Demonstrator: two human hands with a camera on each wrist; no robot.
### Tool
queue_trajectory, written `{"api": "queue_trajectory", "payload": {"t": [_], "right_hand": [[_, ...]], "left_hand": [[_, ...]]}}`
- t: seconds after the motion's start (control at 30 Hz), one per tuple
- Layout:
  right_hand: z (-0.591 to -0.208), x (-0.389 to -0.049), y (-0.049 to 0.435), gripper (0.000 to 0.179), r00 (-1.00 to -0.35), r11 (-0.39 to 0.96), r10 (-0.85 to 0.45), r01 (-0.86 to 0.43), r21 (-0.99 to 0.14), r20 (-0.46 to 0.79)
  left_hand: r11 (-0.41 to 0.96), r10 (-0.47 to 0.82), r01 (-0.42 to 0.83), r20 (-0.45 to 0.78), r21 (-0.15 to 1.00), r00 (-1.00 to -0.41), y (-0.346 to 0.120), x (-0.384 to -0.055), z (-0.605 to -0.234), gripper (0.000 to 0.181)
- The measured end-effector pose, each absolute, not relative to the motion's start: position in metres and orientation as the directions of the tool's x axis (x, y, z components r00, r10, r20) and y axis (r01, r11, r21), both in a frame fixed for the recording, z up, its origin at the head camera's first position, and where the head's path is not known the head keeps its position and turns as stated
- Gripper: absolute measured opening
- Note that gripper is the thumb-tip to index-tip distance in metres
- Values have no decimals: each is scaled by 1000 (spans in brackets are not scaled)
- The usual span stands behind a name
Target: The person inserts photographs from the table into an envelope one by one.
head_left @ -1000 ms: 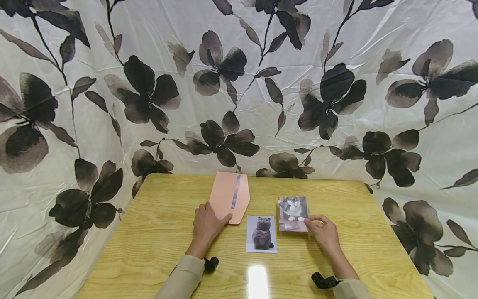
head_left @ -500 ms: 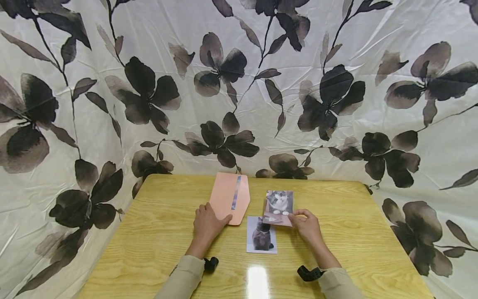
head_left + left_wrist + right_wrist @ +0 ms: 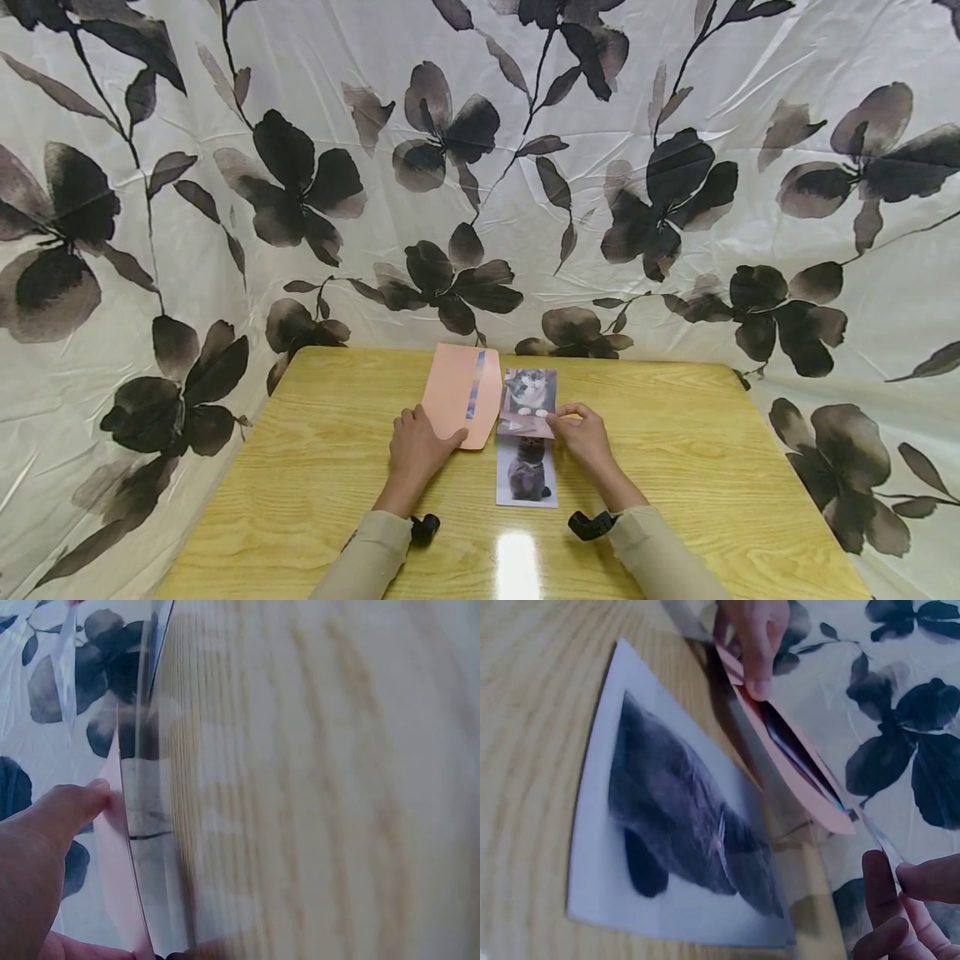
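Observation:
My left hand [image 3: 422, 454] grips the near left part of a pink envelope [image 3: 453, 383], thumb on top and fingers along its side. The envelope's flap faces right, and a strip of a bluish card [image 3: 476, 385] shows in its opening. In my right hand [image 3: 585, 437], thumb and fingers pinch the lower right corner of a cat photo [image 3: 528, 392], a grey-and-white cat with white paws. That photo is held beside the envelope's flap, seen edge-on in the right wrist view. A second photo, of a dark grey cat [image 3: 675, 802], lies on the table, its top overlapped by the held one.
The wooden table [image 3: 300, 467] has its far edge against a white cloth [image 3: 555, 242] printed with dark flowers. Black wrist cameras sit on both wrists, the right one [image 3: 591, 525] near the grey cat photo. A bright reflection shows at the front.
My right hand has carried the pinched cat photo left and away from me, from right of the grey cat photo to the envelope's flap. My left hand and the envelope have stayed put.

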State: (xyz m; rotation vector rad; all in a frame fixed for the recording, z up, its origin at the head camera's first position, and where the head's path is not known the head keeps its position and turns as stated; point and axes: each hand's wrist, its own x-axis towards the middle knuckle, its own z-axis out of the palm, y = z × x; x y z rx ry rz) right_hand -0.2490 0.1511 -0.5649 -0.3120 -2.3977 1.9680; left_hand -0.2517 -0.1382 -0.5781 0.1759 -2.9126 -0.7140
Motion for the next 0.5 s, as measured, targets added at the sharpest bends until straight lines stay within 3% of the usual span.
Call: {"api": "queue_trajectory", "payload": {"t": [0.5], "right_hand": [[-566,-275,127,18,-980,151,160,142,-978,-117]], "left_hand": [[878,-158,-105,76,466,-984,-137,-251,-574,103]]}}
